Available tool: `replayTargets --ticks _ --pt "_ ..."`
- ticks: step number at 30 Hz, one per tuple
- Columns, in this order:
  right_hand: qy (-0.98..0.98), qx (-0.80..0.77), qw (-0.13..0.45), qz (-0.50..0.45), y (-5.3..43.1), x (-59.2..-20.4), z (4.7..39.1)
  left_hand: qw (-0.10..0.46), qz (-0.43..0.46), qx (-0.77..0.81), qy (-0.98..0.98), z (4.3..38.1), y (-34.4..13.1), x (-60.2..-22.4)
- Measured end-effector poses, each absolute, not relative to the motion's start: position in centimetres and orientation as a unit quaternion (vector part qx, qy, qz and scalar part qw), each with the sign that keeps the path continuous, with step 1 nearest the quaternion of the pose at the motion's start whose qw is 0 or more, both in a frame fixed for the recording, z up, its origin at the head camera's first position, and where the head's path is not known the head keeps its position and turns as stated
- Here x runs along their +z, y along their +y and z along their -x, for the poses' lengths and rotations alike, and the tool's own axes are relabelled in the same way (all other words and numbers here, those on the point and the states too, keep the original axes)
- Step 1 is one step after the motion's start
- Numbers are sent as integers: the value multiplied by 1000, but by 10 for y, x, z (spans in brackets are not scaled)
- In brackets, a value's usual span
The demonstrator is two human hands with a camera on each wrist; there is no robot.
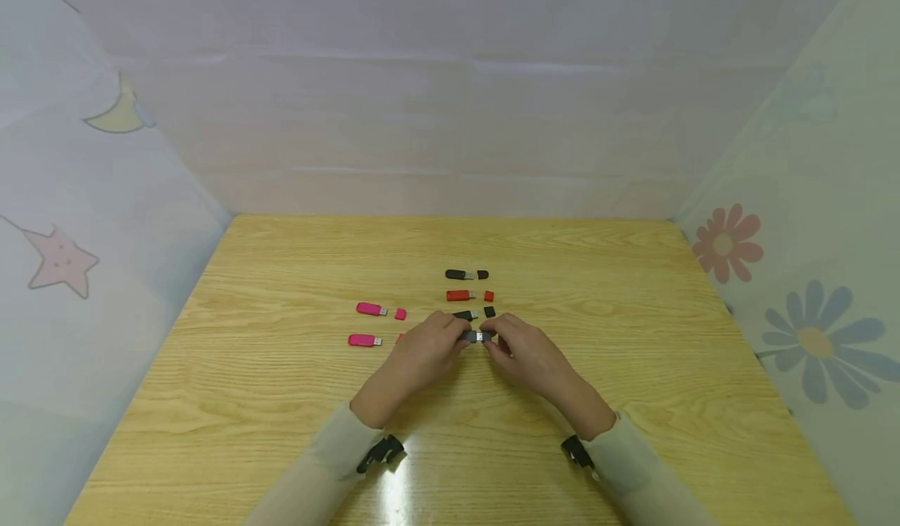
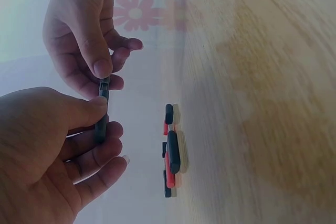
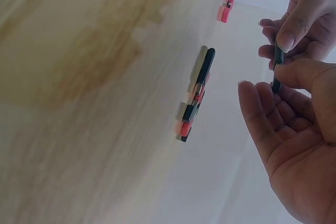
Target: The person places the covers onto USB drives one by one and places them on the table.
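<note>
Between thumb and fingers, my left hand point(image 1: 427, 352) pinches the body of a dark grey USB flash drive point(image 2: 101, 130). Its metal plug point(image 1: 480, 337) shows in the head view, facing right. Opposite it, my right hand point(image 1: 529, 358) pinches the small dark cap point(image 1: 487, 337) at the plug end, thumb on top. Cap and drive are in line, held above the table in both wrist views. Just beyond the fingers lies a black USB drive point(image 1: 464, 316), partly covered by my left hand, with its black cap point(image 1: 489, 312) to the right.
Farther back on the wooden table point(image 1: 598, 276) lie a red drive point(image 1: 460, 295) with its red cap point(image 1: 488, 296) and another black drive point(image 1: 457, 274) with its cap point(image 1: 483, 274). To the left are two pink drives, one nearer point(image 1: 362, 340) and one farther point(image 1: 369, 308), with pink caps beside them.
</note>
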State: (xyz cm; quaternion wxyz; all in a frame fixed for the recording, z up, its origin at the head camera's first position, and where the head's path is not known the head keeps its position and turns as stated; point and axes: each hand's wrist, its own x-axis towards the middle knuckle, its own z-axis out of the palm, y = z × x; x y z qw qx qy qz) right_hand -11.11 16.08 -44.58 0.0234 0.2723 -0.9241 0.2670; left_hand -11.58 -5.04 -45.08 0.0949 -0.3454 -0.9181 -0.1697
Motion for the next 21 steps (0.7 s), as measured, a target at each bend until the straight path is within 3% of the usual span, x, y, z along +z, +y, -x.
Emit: replayTargets --ticks 21 --pt "-922 263 30 -283 160 -447 111 97 355 -159 -916 114 -49 -449"
